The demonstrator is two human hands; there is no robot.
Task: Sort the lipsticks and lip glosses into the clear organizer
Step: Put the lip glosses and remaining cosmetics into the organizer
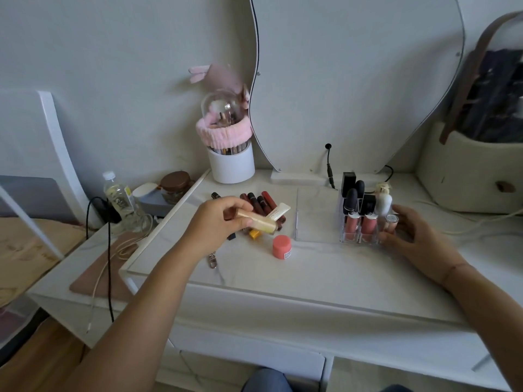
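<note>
My left hand holds a pale gold lip gloss tube tilted above a loose pile of dark red lipsticks and glosses on the white vanity top. A cream squeeze tube lies across that pile. The clear organizer stands to the right and holds black lipsticks at the back and two pink glosses in front. My right hand rests against the organizer's right side, fingers curled beside a clear-capped pink lipstick.
A coral jar and a metal clasp lie near the front. A white brush holder with a pink headband, a curved mirror, a water bottle and cables stand behind and left. A beige bag sits right.
</note>
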